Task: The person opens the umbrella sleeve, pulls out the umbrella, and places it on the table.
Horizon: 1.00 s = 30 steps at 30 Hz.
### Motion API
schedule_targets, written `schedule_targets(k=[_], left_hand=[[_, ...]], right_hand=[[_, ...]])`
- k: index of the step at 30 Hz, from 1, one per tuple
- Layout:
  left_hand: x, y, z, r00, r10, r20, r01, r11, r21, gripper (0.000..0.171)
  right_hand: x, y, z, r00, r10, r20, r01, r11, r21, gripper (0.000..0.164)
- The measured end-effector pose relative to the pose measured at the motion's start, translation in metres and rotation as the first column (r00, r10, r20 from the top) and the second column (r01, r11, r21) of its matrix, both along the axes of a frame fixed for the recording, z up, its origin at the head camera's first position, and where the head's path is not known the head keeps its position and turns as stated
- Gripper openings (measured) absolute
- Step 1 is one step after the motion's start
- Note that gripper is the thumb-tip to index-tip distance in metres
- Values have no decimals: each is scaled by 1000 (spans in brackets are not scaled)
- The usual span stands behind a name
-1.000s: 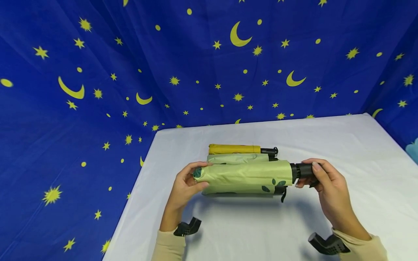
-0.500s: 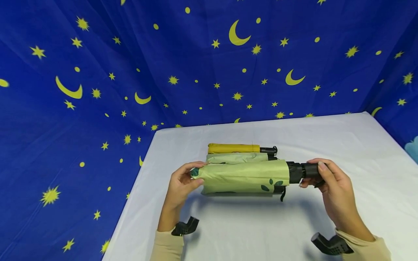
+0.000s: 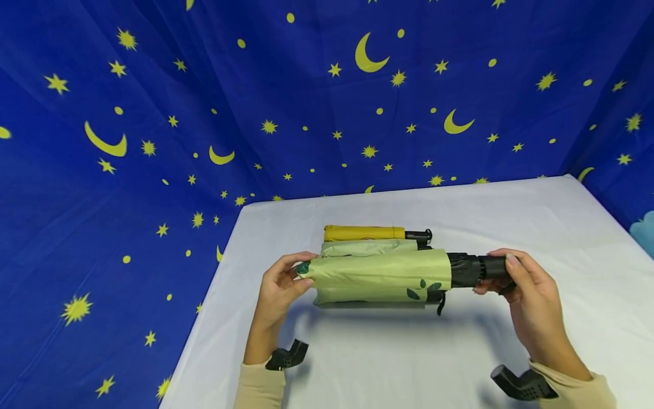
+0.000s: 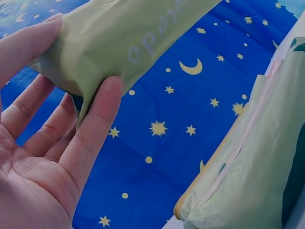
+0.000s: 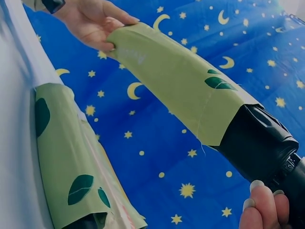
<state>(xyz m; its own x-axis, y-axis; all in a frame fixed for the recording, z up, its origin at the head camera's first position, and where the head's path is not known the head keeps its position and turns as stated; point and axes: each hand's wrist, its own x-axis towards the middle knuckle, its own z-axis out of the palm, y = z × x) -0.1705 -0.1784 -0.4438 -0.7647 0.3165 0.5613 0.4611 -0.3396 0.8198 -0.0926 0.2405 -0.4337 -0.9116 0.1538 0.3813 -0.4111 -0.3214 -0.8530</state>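
A folding umbrella (image 3: 465, 270) with a black folded canopy sticks partly out of a light green sleeve (image 3: 378, 272) with dark green leaf prints. My left hand (image 3: 280, 287) pinches the sleeve's closed left end between thumb and fingers; in the left wrist view the cloth bunches there, with pale lettering further along. With its fingers round the black handle, my right hand (image 3: 533, 307) holds the umbrella at the other end. In the right wrist view the sleeve's open edge crosses the black canopy. Sleeve and umbrella are held level above the table.
Behind the held umbrella lie a yellow-sleeved umbrella (image 3: 365, 233) and a pale green one (image 3: 370, 247), side by side. Another leaf-print green umbrella (image 5: 57, 157) lies beneath it. The table (image 3: 388, 363) has a white cloth; a blue star-and-moon curtain (image 3: 327, 102) stands behind and at the sides.
My right hand has moved right with the handle, and more of the black canopy shows outside the sleeve. My left hand, still pinching the sleeve's end, has shifted slightly left.
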Motion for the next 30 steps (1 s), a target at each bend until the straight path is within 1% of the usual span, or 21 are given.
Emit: schedule_targets(k=[4, 10, 13, 17, 23, 30], left_hand=[[1, -1, 0, 1000, -10, 23, 10, 1000, -1, 47], [1, -3, 1, 1000, 12, 25, -12, 1000, 7, 50], [0, -4, 1, 1000, 15, 24, -16, 1000, 6, 51], [0, -5, 1, 1000, 6, 10, -6, 1000, 0, 51], [-1, -5, 1, 1000, 4, -21, -4, 1000, 12, 46], [-1, -8, 2, 1000, -7, -26, 7, 1000, 14, 49]], right_hand=[[1, 2, 0, 1000, -1, 5, 1, 1000, -5, 29], [1, 8, -1, 1000, 10, -2, -10, 999, -49, 29], [1, 11, -1, 1000, 0, -5, 0, 999, -49, 29], [1, 13, -1, 1000, -8, -4, 8, 999, -47, 29], [2, 17, -1, 1000, -9, -10, 8, 998, -66, 28], [3, 24, -3, 999, 2, -34, -5, 994, -108, 29]])
